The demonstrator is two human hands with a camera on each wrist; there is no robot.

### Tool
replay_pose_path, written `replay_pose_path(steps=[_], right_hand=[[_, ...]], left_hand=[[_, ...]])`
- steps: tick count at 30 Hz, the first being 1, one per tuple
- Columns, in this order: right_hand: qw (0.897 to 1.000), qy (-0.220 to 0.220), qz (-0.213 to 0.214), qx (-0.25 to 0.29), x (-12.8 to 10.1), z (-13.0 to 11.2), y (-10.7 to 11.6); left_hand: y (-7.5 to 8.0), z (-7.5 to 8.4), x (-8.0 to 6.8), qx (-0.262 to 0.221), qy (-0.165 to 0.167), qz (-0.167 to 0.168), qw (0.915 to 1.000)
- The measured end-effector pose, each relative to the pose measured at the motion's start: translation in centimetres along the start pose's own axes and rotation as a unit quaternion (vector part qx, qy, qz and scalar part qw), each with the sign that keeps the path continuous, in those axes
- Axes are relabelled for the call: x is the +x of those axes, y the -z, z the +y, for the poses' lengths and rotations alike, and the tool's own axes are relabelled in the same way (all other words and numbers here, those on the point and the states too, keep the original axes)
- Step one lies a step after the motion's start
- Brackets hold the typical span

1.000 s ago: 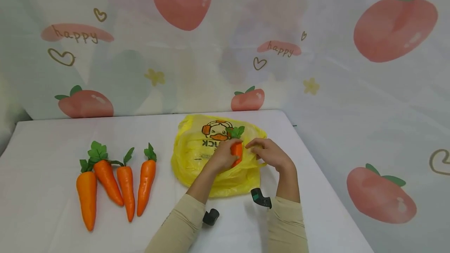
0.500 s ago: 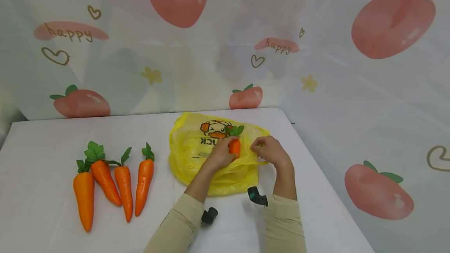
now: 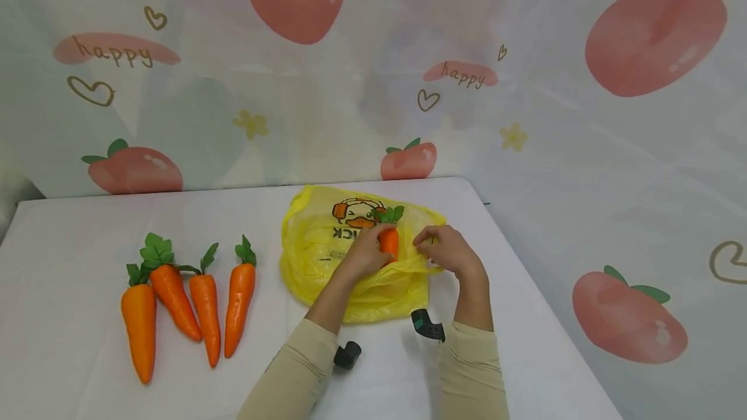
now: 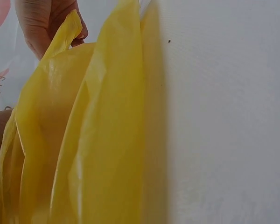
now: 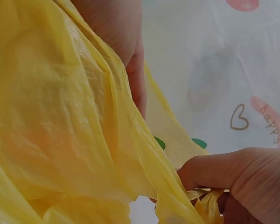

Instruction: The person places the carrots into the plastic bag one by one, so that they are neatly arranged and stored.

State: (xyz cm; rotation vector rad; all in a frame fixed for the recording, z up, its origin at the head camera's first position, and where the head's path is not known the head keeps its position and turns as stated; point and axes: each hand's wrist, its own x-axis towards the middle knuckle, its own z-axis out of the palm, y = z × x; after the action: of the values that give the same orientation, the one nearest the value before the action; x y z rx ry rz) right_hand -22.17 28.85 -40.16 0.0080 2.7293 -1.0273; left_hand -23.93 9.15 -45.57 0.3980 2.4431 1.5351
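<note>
On the backdrop at the far side we read "happy" twice, once at the far left and once nearer the middle, among printed peaches, hearts and small flowers. On the left of the white table we see four carrots lying side by side, orange with green leafy tops, tips pointing near.

Right of them lies the yellow bag, thin crinkled plastic with a cartoon duck wearing headphones and dark letters of which we can make out only "CK". Our left hand is curled around a carrot, orange with green leaves at its far end, held at the bag's mouth over its right part. Just right of it, our right hand pinches the bag's edge between thumb and fingers; the right wrist view shows the yellow film bunched in that grip.
</note>
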Motion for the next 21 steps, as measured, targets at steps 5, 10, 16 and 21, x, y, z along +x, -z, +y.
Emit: replay_pose_path(steps=[5,10,16,21], right_hand=[[1.000,-0.001,-0.001,-0.002,-0.1,0.0,0.2],[1.000,-0.003,0.000,-0.004,0.0,-0.2,0.1],[1.000,-0.001,-0.005,-0.005,0.1,-0.1,0.0],[1.000,-0.002,-0.006,-0.005,0.1,-0.3,0.0]], left_hand=[[0.8,0.5,-0.1,-0.027,-0.007,0.013,0.9995],[2.0,0.8,-0.5,-0.076,-0.011,0.021,0.9968],[3.3,1.1,-1.4,-0.121,-0.008,0.031,0.9921],[4.1,1.7,-2.4,-0.126,-0.018,0.040,0.9910]])
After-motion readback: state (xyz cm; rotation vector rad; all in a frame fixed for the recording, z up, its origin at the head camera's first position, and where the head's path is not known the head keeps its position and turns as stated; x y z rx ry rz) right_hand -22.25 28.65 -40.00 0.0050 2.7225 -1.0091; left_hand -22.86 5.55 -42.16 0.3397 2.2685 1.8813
